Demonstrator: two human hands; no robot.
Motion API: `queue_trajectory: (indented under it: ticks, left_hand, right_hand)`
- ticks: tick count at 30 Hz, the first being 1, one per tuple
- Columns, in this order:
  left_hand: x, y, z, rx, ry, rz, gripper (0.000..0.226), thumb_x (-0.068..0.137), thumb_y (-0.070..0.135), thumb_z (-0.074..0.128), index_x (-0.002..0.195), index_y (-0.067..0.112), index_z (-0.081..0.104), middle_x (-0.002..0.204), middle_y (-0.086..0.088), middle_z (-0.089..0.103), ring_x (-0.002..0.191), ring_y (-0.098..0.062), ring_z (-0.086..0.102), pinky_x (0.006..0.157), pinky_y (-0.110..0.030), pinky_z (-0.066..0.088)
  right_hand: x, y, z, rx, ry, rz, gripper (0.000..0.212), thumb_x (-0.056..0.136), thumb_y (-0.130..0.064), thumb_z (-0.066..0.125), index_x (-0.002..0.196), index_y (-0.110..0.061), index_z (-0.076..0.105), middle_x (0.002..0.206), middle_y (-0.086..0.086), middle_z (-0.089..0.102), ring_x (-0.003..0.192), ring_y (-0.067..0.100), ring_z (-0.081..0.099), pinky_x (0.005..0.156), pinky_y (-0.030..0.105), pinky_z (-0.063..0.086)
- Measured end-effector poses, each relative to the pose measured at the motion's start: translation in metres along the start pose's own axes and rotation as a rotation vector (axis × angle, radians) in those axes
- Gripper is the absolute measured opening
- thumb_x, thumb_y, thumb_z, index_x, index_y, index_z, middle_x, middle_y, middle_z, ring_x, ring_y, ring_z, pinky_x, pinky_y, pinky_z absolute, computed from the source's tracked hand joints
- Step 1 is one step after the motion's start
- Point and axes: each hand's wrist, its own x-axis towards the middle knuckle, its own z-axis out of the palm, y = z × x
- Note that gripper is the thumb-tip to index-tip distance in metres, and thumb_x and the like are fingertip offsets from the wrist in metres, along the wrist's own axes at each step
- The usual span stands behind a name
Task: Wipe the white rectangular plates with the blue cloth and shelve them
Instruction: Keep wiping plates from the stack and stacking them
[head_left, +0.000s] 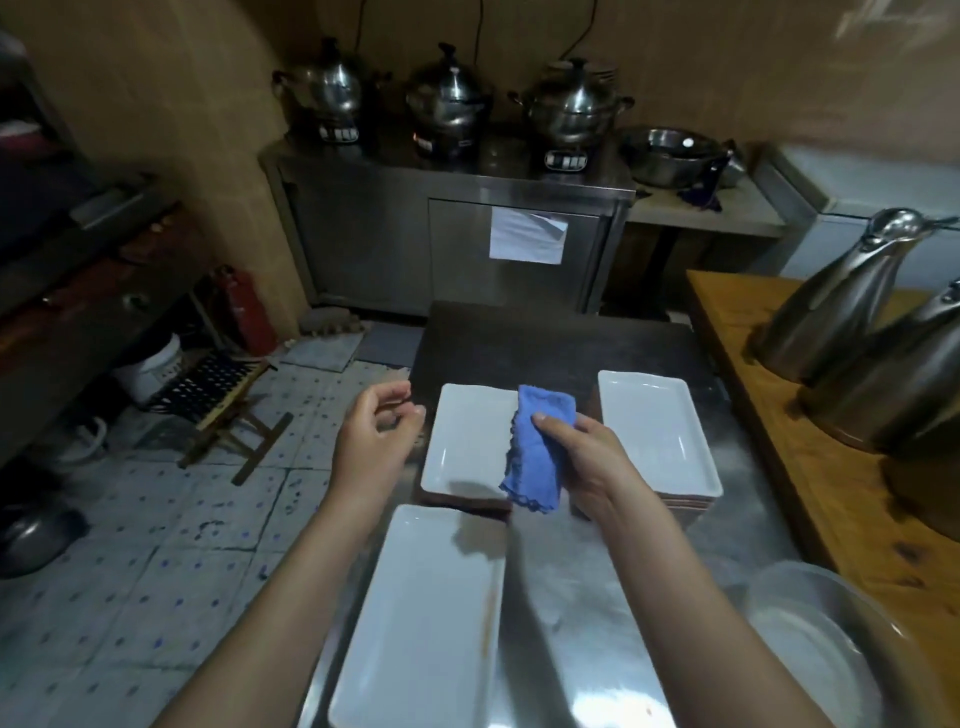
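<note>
Right hand (587, 457): palm down, fingers and thumb pinching folded blue terry cloth (540, 447). Left hand (374, 441): raised, fingers loosely curled, holding nothing, beside white rectangular ceramic plate (467, 441).

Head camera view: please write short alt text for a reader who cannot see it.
The right hand holds a blue cloth over a white rectangular plate; the empty left hand hovers beside it. A second plate lies nearer on the steel table, a third plate at right.

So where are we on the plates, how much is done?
Done: no plate visibly shelved. In hand: right hand holds the blue cloth over the far-left plate; left hand empty. Left: the near plate shows a brown smear by its right rim, and the right stack sits unshelved.
</note>
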Motion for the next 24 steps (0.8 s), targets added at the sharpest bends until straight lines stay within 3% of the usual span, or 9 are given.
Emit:
queue_trajectory:
  ticks: [4,9,12,15,19,22,24]
  left_hand:
    - [0.038,-0.019,-0.019,0.027,-0.070,-0.053,0.024,0.086,0.020,0.063,0.105,0.032,0.054,0.097,0.024,0.056,0.090,0.008,0.054,0.067,-0.012,0.038]
    - [0.067,-0.048,-0.013,0.053,-0.146,-0.115,0.025,0.087,0.020,0.063,0.107,0.031,0.053,0.098,0.020,0.057,0.090,0.007,0.054,0.070,-0.013,0.040]
    - [0.079,-0.067,0.003,0.062,-0.185,-0.148,0.026,0.088,0.015,0.061,0.109,0.026,0.053,0.101,0.015,0.056,0.089,0.008,0.052,0.071,-0.011,0.038]
    - [0.087,-0.086,0.025,0.104,-0.223,-0.187,0.026,0.088,0.011,0.060,0.112,0.020,0.053,0.098,0.015,0.056,0.085,0.009,0.050,0.065,-0.002,0.037]
    - [0.096,-0.114,0.051,0.206,-0.237,-0.258,0.030,0.086,0.008,0.063,0.114,0.010,0.054,0.112,-0.002,0.058,0.087,-0.009,0.054,0.059,-0.003,0.036]
    - [0.100,-0.130,0.066,0.304,-0.260,-0.291,0.034,0.082,0.006,0.067,0.113,0.003,0.054,0.112,-0.014,0.057,0.076,-0.011,0.051,0.057,-0.001,0.036]
    - [0.102,-0.138,0.072,0.340,-0.277,-0.327,0.039,0.079,0.008,0.071,0.114,0.003,0.054,0.116,-0.017,0.053,0.083,-0.017,0.055,0.072,-0.013,0.044]
  right_hand:
    - [0.020,0.007,0.026,-0.006,0.071,-0.005,0.005,0.086,-0.006,0.065,0.091,-0.006,0.065,0.077,0.007,0.072,0.068,0.019,0.068,0.062,0.028,0.055]
    - [0.042,0.019,0.032,-0.052,0.160,0.028,0.011,0.086,-0.009,0.066,0.096,-0.005,0.066,0.086,0.010,0.070,0.077,0.023,0.066,0.073,0.033,0.054]
    - [0.057,0.028,0.025,-0.097,0.202,0.042,0.017,0.085,-0.011,0.068,0.099,-0.002,0.066,0.088,0.011,0.071,0.077,0.022,0.067,0.073,0.032,0.055]
    - [0.075,0.035,0.015,-0.136,0.226,0.063,0.009,0.083,-0.014,0.071,0.088,-0.008,0.067,0.080,0.005,0.072,0.070,0.016,0.068,0.062,0.026,0.055]
    - [0.095,0.045,0.009,-0.156,0.251,0.107,0.011,0.082,-0.016,0.072,0.076,-0.014,0.064,0.070,-0.001,0.070,0.065,0.012,0.065,0.056,0.024,0.048]
    - [0.106,0.054,0.008,-0.123,0.258,0.162,0.014,0.083,-0.015,0.071,0.076,-0.011,0.060,0.074,0.004,0.068,0.069,0.016,0.063,0.063,0.029,0.050]
    - [0.109,0.059,0.009,-0.062,0.264,0.199,0.013,0.084,-0.013,0.070,0.078,-0.008,0.059,0.080,0.010,0.067,0.075,0.022,0.062,0.074,0.036,0.050]
